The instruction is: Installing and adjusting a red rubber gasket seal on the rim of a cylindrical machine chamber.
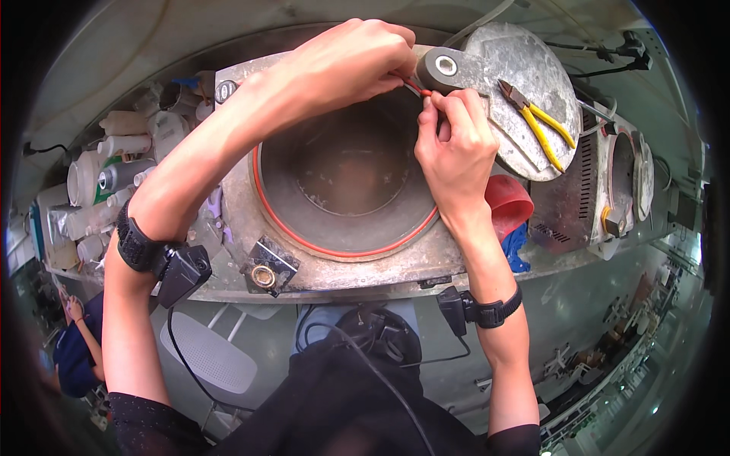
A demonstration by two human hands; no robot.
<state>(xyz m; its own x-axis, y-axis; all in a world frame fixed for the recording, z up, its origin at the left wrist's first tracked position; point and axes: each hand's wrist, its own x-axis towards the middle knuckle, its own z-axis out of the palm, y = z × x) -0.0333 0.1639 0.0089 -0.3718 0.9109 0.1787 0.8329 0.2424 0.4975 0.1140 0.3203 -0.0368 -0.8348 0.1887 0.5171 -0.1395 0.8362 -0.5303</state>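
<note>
Black shirt cloth (304, 410) fills the lower edge, with a dark cable (380, 372) running over it. Both forearms reach up from there, each wearing a black strap with a small box – one on the left forearm (182, 273), one on the right (454, 310).

Both hands meet at the far right side of a round metal chamber (293, 216). A red cord (350, 255) lies along the near rim of this chamber, and a red piece of the same colour shows between the hands. Whether the two join is hidden behind the left arm. The left hand (372, 57) is curled, its fingertips closed on the red piece; the right hand (460, 137) pinches it just beside, thumb against bent forefinger.

Next to them, a round grey lid (506, 49) stands swung aside, with yellow-handled pliers (541, 133) lying slightly open on it. Below the lid are a red cup (508, 205) and a crumpled blue piece (517, 247). Bottles (125, 144) crowd the left side – a dark square plate (258, 254) with a brass-coloured ring (263, 277) sits near the front edge.
</note>
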